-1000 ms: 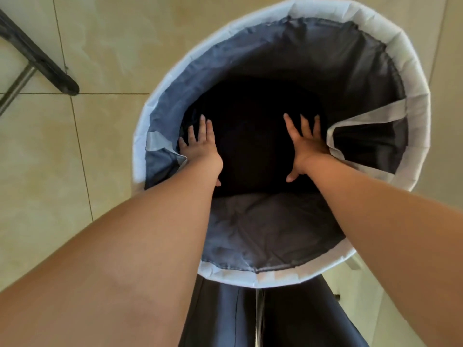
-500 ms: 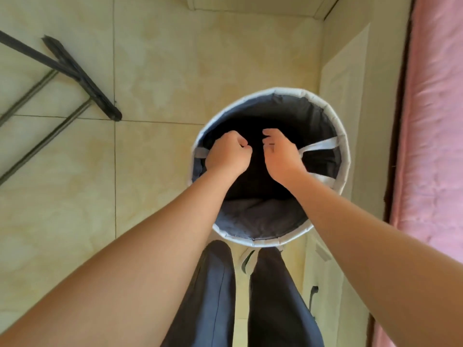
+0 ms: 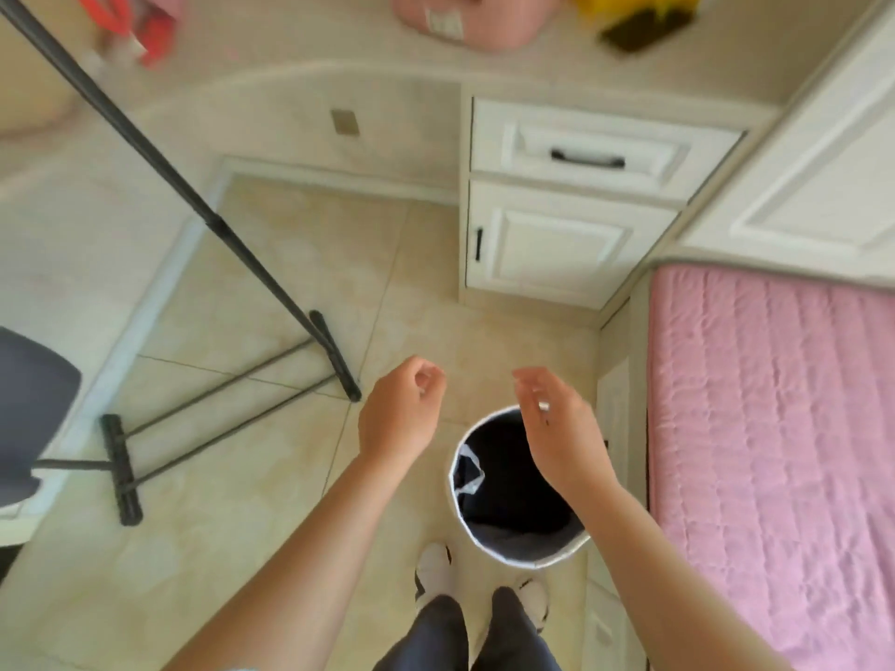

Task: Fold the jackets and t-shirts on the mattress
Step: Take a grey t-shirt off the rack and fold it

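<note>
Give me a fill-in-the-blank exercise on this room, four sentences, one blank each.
1. The round, dark-lined fabric basket with a white rim stands on the tiled ___.
2. The quilted mattress to the person's right is ___ in colour.
3. Of the left hand and the right hand, ___ touches the basket.
4. The white panelled cabinet has handles coloured ___.
Missing words: floor; pink; neither; black.
</note>
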A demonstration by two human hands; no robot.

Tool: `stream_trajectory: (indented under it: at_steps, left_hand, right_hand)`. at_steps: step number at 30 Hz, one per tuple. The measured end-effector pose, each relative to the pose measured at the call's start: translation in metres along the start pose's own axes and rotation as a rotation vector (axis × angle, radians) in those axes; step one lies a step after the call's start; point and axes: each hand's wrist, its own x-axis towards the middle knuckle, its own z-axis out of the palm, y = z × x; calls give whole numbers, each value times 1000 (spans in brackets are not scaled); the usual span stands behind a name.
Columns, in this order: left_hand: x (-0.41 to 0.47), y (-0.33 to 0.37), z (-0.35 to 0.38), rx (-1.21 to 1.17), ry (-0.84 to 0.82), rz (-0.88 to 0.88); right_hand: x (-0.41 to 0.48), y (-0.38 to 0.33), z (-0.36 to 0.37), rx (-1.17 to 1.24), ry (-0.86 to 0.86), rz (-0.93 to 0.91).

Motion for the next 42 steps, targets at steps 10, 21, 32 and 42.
stream_trajectory:
  at_steps: [10, 21, 32, 42]
  left_hand:
    - [-111, 41, -190, -230, 303, 22]
    - [-211, -41, -339, -414, 518, -37]
    - [-296, -218, -487, -428, 742, -120]
    - [-304, -335, -597, -220, 887, -255]
  right_hand:
    - [-62, -191, -52, -34, -70, -399]
    - [-117, -346, -2, -139, -248, -680]
    - [-192, -509, 153, -65, -381, -771]
    - [-226, -635, 264, -76, -469, -823]
